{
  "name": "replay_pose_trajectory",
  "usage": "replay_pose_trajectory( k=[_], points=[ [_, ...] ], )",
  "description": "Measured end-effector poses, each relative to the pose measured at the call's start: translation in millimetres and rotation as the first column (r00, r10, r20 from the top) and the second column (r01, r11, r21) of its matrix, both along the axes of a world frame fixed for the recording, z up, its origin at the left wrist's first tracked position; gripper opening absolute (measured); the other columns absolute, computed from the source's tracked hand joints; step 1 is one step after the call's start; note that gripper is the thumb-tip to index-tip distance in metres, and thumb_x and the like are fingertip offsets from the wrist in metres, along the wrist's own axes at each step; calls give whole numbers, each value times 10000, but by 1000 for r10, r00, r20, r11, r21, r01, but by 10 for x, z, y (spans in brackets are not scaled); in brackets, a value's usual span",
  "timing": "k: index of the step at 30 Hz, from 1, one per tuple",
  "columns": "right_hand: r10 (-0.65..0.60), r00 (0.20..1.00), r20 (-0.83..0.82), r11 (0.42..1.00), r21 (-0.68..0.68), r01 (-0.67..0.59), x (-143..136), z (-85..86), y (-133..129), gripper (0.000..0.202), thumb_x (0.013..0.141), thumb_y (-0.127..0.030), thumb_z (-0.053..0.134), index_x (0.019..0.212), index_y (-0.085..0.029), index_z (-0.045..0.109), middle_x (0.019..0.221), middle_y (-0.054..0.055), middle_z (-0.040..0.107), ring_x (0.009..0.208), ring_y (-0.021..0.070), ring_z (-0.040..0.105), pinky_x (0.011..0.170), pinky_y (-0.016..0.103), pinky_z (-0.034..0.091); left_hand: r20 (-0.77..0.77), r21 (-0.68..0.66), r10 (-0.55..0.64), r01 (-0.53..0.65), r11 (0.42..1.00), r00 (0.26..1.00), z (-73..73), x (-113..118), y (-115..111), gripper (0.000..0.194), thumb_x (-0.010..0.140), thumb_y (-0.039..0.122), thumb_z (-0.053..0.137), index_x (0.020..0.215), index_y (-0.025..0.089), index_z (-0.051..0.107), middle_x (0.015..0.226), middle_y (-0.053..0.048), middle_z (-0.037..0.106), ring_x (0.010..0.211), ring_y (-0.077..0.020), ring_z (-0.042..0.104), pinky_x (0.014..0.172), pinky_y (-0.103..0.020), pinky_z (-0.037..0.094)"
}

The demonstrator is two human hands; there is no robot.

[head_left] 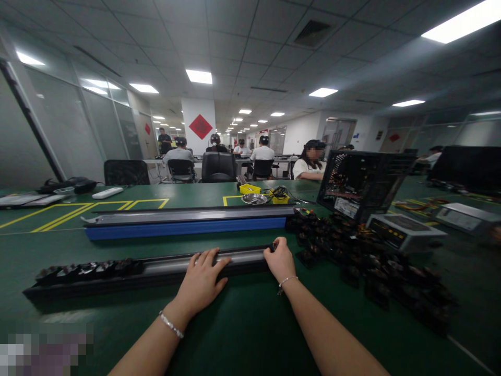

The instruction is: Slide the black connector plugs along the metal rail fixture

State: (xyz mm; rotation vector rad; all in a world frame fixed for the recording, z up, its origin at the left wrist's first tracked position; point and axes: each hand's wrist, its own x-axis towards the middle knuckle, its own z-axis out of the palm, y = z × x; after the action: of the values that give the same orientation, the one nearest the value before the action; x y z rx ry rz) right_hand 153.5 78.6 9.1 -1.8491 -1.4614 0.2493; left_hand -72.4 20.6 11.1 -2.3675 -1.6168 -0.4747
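Observation:
A long, narrow black tray point(164, 265) with a shiny grey inner channel lies across the table in front of me. Several black parts point(90, 269) stand in a row in its left end. My left hand point(201, 277) rests flat over the middle of the tray, fingers spread. At the tray's right end my right hand point(280, 258) is closed in a pinch, thumb and fingers together by a dark bit that is too small to name. Beside it, to the right, a large heap of similar black parts point(352, 248) covers the green table point(250, 324).
Behind the tray lies a long blue-sided tray point(188, 227). Farther back are a round metal dish point(254, 199), a yellow bin point(249, 189) and cables. An open computer case point(362, 183) and a power supply point(405, 232) stand right. A co-worker point(309, 164) sits across the table.

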Motion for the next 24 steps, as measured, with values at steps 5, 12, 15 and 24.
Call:
replay_pose_trajectory(
  k=[5,12,15,24],
  points=[
    [4,1000,-11,1000,18,-4,-2,14,-16,270,708,-212,482,975,-183,454,893,66,596,793,184,579,665,254,396,1,4,0,0,1000,1000,-11,-7,7,516,765,349,515,1270,371,413,1331,-55,442,1225,-254,379,1022,-478,242],
    [8,1000,0,999,45,-8,26,-1,-1,250,701,-208,482,950,-181,482,894,64,594,812,187,568,679,256,400,-3,15,12,-12,1000,1000,-17,0,7,570,756,340,511,1308,294,373,1339,-68,443,1228,-247,378,1030,-458,239],
    [6,1000,4,998,55,-6,42,-11,8,239,697,-204,484,935,-180,502,883,61,595,800,181,565,675,255,399,3,25,16,-16,1000,1000,-37,-5,17,571,760,351,497,1307,235,382,1338,-83,449,1226,-247,381,1033,-447,240],
    [16,1000,9,998,53,-17,59,1,1,209,696,-205,489,903,-187,511,866,55,595,794,183,559,653,252,396,-10,46,14,-13,999,1000,-71,-18,32,552,764,356,485,1290,210,403,1341,-77,451,1227,-245,379,1034,-444,242]
  ],
)
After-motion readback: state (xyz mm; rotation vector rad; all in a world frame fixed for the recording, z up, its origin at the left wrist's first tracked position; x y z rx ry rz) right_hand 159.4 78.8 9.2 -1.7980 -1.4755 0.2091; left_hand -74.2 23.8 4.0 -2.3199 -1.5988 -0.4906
